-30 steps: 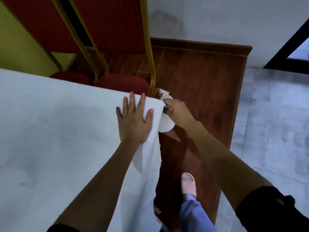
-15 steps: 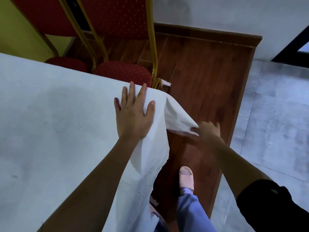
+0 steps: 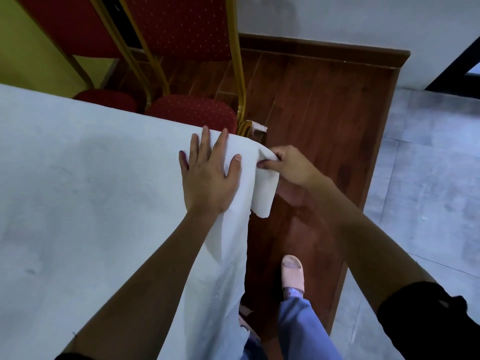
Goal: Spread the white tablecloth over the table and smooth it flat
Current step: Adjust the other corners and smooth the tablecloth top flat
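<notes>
Covering the tabletop smoothly already, the white fabric tablecloth [image 3: 78, 190] needs only its corner dressed — left hand [image 3: 207, 175] pressed flat, fingers spread; right hand [image 3: 288, 165] pinching the hanging fold.

Two red-upholstered banquet chairs with gold metal frames stand side by side: the nearer chair [image 3: 192, 110] shows a dotted seat and tall back, the farther chair [image 3: 106, 100] mostly its seat edge. A small pale scrap [image 3: 259, 127], possibly paper, lies by the chair leg on the reddish wooden floor [image 3: 324, 120]. Grey tiles [image 3: 420, 178] adjoin the wood. A pink slide sandal [image 3: 293, 272] rests on the boards below blue trousers [image 3: 301, 331].
</notes>
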